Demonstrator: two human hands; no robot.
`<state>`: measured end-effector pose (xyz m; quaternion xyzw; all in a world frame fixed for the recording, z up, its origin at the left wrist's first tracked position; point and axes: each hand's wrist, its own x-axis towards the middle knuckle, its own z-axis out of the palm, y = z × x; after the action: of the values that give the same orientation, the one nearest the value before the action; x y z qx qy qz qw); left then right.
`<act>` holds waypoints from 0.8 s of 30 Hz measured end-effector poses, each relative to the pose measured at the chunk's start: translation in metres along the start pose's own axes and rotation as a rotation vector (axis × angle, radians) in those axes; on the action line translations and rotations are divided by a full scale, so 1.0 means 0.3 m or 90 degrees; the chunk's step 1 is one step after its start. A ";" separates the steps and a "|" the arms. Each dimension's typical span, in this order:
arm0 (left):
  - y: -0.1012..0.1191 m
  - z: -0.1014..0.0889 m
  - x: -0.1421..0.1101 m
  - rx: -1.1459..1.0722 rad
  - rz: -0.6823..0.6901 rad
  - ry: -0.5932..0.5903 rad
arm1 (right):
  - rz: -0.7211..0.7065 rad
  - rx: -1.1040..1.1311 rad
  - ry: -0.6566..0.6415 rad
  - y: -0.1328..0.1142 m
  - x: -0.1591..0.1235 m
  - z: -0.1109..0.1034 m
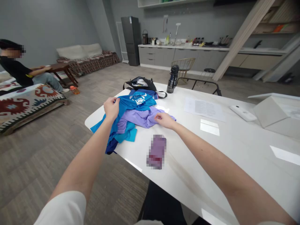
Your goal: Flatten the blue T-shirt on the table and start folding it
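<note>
My left hand (112, 108) is closed on a bright blue printed T-shirt (139, 100), pinching it up at the near left of a heap of clothes. Low over a lavender garment (138, 118) is my right hand (165, 120), its fingers curled together on the cloth. Beneath these lie a teal piece of cloth (128, 132) and a dark blue one (111, 146) that hangs past the table edge. A purple rectangular object (156, 152), blurred by pixelation, rests on the table between my forearms.
The white table (185, 140) bears a black bag (140, 83), a dark bottle (172, 79), printed paper (203, 108), a white device (243, 113) and a white box (277, 112). A chair (199, 83) stands behind it. Another person (17, 67) sits at far left.
</note>
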<state>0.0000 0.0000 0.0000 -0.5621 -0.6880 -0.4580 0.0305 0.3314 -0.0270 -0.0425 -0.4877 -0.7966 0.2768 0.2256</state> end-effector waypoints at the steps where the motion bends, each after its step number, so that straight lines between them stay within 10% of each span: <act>1: 0.029 -0.012 0.019 -0.051 0.004 0.042 | 0.000 0.006 0.005 -0.004 -0.008 -0.011; 7: 0.341 -0.120 0.132 -0.208 0.075 0.157 | 0.017 0.039 0.076 -0.049 -0.042 -0.096; 15: 0.808 -0.347 0.107 -0.101 0.535 0.098 | -0.020 0.355 0.223 -0.173 -0.030 -0.282; 20: 1.063 -0.499 0.097 -0.083 0.607 0.137 | -0.212 0.462 0.120 -0.354 -0.065 -0.484; 24: 1.256 -0.590 0.055 -0.134 0.595 0.204 | -0.186 0.491 0.002 -0.433 -0.207 -0.627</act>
<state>0.2121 -0.1246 0.3362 -0.7330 -0.2993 -0.5428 0.2803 0.3914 -0.0895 0.1780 -0.2496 -0.6950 0.5194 0.4300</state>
